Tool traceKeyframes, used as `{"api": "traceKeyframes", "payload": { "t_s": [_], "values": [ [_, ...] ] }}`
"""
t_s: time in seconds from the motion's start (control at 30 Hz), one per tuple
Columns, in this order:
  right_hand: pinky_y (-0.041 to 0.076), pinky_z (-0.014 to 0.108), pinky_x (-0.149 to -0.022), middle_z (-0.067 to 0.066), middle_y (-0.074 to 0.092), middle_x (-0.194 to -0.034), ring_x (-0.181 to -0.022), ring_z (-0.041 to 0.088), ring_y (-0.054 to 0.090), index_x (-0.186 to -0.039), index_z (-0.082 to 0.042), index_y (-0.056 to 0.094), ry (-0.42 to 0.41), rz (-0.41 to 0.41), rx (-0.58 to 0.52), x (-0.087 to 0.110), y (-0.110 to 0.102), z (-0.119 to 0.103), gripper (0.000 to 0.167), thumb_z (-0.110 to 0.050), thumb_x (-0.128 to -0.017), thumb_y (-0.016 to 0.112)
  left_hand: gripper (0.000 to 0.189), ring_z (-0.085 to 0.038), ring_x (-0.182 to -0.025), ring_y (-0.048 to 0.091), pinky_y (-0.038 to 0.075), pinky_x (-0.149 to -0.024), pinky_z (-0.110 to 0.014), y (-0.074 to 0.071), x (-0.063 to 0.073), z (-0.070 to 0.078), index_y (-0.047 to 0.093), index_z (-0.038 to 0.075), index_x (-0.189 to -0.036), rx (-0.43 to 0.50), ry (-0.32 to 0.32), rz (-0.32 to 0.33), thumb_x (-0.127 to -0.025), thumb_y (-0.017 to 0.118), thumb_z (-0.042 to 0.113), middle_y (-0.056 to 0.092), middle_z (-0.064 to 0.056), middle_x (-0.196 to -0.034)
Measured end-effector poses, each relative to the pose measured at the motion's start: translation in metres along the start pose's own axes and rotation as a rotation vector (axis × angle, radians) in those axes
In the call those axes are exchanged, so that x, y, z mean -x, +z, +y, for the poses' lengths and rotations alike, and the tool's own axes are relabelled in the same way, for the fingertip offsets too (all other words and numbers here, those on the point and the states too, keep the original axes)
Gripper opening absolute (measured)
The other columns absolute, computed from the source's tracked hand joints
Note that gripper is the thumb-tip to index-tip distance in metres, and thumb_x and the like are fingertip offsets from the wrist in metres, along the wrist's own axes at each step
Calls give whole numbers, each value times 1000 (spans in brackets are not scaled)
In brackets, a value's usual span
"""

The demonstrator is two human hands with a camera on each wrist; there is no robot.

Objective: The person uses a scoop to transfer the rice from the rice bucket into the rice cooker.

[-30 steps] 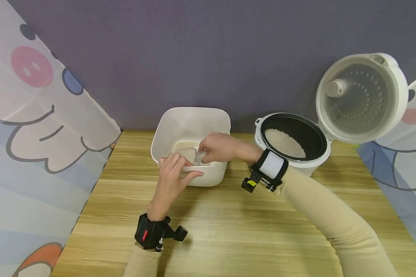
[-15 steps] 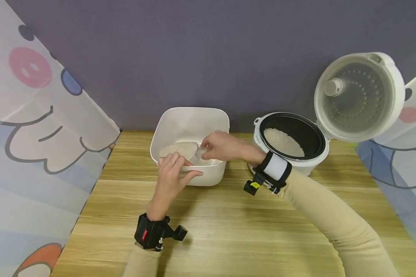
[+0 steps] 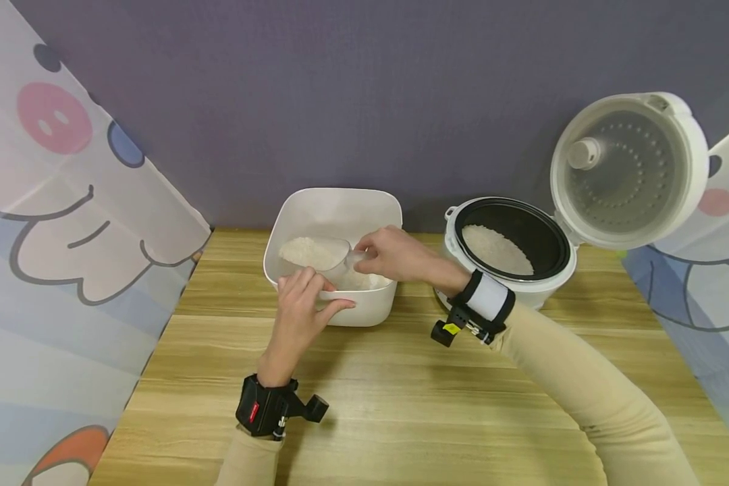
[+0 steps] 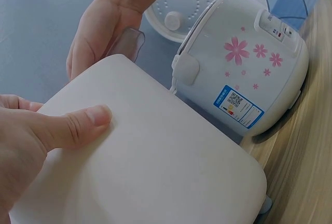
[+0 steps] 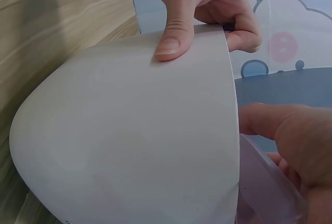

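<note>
A white rice bin [image 3: 364, 310] stands on the table with rice inside. My left hand [image 3: 300, 300] grips its near rim, thumb on the outer wall and fingers over the inside. In the right wrist view, that left hand's thumb [image 5: 174, 45] presses flat against the wall. My right hand [image 3: 395, 253] holds the handle of a clear plastic scoop [image 3: 339, 268] within the bin. A heap of rice [image 3: 306, 252] fills the scoop's bowl, which points left. The left wrist view shows part of the scoop's clear handle [image 4: 129, 45] beside the right hand; the bin wall hides the bowl there.
Right of the bin stands a white rice cooker [image 3: 537, 290], its lid [image 3: 628, 172] raised. Rice [image 3: 498, 250] lies in its black inner pot [image 3: 547, 246]. A grey wall [image 3: 364, 101] rises behind the wooden table [image 3: 389, 405], with cartoon-print curtains at both sides.
My right hand has drawn slightly right and up, lifting the scoop out of the rice with a heap in it. The left hand keeps its grip on the rim.
</note>
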State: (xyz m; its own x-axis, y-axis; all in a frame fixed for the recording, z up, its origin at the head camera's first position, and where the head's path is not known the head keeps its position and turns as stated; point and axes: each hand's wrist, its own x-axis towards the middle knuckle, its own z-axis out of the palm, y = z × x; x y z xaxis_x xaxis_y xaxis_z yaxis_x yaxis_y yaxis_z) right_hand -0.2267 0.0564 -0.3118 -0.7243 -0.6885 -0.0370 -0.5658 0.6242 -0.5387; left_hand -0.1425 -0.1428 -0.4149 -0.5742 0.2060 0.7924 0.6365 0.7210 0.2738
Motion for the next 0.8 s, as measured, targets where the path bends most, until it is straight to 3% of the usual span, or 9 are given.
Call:
{"api": "traceKeyframes", "payload": {
  "t_s": [0.33,0.6,0.8],
  "values": [
    [54,31,-75,12,77,-107,-83,15,68,-120,0,74,42,35,-27,1,2,1,33,-20,-94,72,51,-27,-75,52,27,-72,-41,0,0,0,57,5,-84,-6,-5,0,-58,92,32,54,-5,-80],
    [45,26,-63,7,76,-93,-69,13,58,-118,-2,75,51,52,-38,1,1,2,30,-19,-93,72,50,-26,-73,51,29,-73,-42,1,1,0,57,5,-84,-8,6,5,-60,90,34,53,-4,-78],
    [47,26,-64,9,77,-98,-72,13,61,-118,-1,75,43,64,-38,1,1,2,31,-18,-93,72,50,-26,-74,52,28,-72,-42,-1,0,1,57,6,-84,-8,2,-1,-59,90,33,53,-4,-79]
  ]
}}
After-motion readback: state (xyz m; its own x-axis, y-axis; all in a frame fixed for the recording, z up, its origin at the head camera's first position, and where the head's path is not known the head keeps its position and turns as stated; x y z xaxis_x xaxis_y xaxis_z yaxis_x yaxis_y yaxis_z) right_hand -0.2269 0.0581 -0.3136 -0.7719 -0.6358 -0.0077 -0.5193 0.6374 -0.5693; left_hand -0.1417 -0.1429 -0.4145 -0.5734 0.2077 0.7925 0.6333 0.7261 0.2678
